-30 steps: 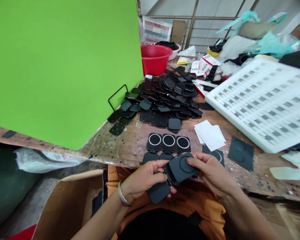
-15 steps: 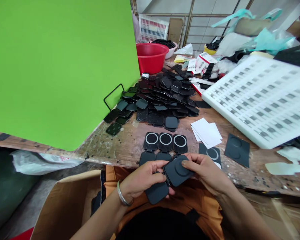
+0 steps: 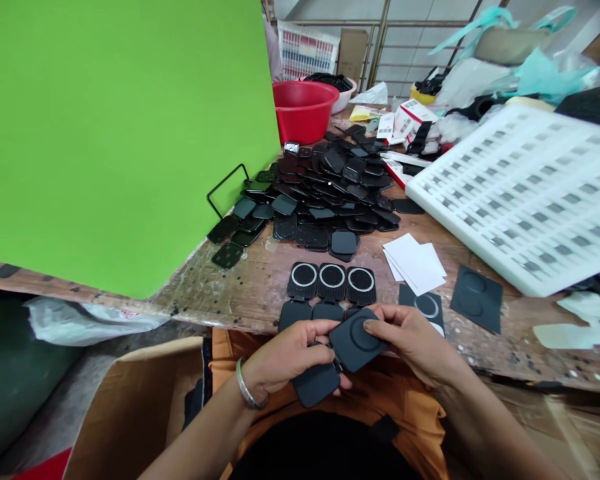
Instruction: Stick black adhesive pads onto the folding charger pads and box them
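Note:
Between both hands is a dark grey folding charger pad (image 3: 356,339), two hinged panels opened out, held above my lap at the table edge. My left hand (image 3: 295,353) grips it around the hinge and lower panel, fingers partly beneath. My right hand (image 3: 405,333) pinches the upper panel, its thumb on the raised ring. Just beyond lie three similar opened pads in a row, each with a white ring, such as the middle pad (image 3: 331,283). To the right are a dark sheet with a ring (image 3: 423,305) and another dark sheet (image 3: 476,299) with round marks.
A large heap of black panels (image 3: 330,180) covers the table's middle. White cards (image 3: 415,263) lie right of the row, near a white slotted tray (image 3: 525,193). A green board (image 3: 120,147) stands left; a red basin (image 3: 305,110) sits behind. An open cardboard box (image 3: 135,400) is below left.
My head view has shifted very slightly. Both hands keep the same hold on the pad, and the right thumb stays on its ring.

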`<move>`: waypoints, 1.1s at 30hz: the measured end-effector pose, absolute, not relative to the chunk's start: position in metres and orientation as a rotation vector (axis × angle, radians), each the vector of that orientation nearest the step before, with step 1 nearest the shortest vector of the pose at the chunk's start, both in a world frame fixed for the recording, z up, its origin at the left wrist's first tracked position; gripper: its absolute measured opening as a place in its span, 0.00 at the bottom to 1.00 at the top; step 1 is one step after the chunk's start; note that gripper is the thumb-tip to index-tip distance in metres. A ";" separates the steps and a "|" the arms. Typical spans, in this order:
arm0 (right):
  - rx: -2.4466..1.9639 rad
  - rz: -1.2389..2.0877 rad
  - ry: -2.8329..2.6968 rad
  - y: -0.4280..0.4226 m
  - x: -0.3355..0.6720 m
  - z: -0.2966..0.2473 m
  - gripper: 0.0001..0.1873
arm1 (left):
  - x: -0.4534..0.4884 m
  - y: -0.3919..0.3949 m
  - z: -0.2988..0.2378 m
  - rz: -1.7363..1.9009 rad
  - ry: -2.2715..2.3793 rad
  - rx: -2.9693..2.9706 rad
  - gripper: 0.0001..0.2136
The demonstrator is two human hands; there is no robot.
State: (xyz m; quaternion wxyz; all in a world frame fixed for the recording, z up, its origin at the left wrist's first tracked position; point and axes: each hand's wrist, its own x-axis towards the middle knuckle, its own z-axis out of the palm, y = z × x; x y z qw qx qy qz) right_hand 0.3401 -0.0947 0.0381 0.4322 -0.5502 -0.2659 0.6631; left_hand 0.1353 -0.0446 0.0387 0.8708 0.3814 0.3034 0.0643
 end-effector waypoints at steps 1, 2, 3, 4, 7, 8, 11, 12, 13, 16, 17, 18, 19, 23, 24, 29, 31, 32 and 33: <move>-1.372 1.647 -0.669 -0.095 0.340 0.038 0.17 | 0.135 -0.045 0.039 0.134 0.634 0.796 0.22; -1.374 1.637 -0.678 -0.095 0.340 0.038 0.18 | 0.136 -0.045 0.039 0.133 0.633 0.796 0.22; -1.377 1.622 -0.692 -0.095 0.340 0.039 0.18 | 0.136 -0.045 0.038 0.135 0.632 0.799 0.23; -1.383 1.606 -0.708 -0.095 0.340 0.039 0.18 | 0.136 -0.045 0.038 0.138 0.632 0.802 0.23; -1.415 1.583 -0.728 -0.094 0.340 0.039 0.18 | 0.136 -0.044 0.038 0.139 0.636 0.802 0.24; -1.419 1.580 -0.735 -0.094 0.340 0.039 0.19 | 0.136 -0.044 0.038 0.138 0.635 0.801 0.24; -1.423 1.563 -0.780 -0.094 0.341 0.037 0.19 | 0.135 -0.044 0.037 0.142 0.627 0.811 0.23; -1.424 1.553 -0.799 -0.095 0.342 0.037 0.19 | 0.135 -0.045 0.037 0.145 0.624 0.815 0.23; -1.429 1.544 -0.815 -0.095 0.342 0.036 0.19 | 0.135 -0.045 0.037 0.148 0.622 0.818 0.23; -1.440 1.506 -0.851 -0.095 0.343 0.034 0.17 | 0.136 -0.045 0.037 0.152 0.629 0.820 0.22; -1.443 1.494 -0.861 -0.095 0.342 0.034 0.17 | 0.136 -0.045 0.038 0.151 0.632 0.818 0.21; -1.446 1.482 -0.869 -0.095 0.342 0.035 0.17 | 0.136 -0.045 0.038 0.149 0.636 0.814 0.20; -1.449 1.474 -0.875 -0.095 0.342 0.035 0.16 | 0.136 -0.045 0.038 0.148 0.642 0.809 0.20; -1.482 1.440 -0.915 -0.095 0.341 0.038 0.15 | 0.137 -0.045 0.039 0.154 0.676 0.790 0.20; -1.497 1.421 -0.930 -0.095 0.341 0.038 0.15 | 0.138 -0.046 0.039 0.154 0.684 0.786 0.20; -1.568 1.270 -1.064 -0.097 0.337 0.038 0.16 | 0.139 -0.047 0.038 0.173 0.706 0.819 0.20; -1.599 1.175 -1.153 -0.100 0.335 0.039 0.14 | 0.139 -0.048 0.038 0.189 0.725 0.857 0.20; -1.621 1.103 -1.213 -0.102 0.333 0.039 0.13 | 0.139 -0.048 0.039 0.196 0.738 0.879 0.20; -1.642 1.012 -1.283 -0.104 0.332 0.041 0.12 | 0.139 -0.048 0.040 0.204 0.751 0.901 0.20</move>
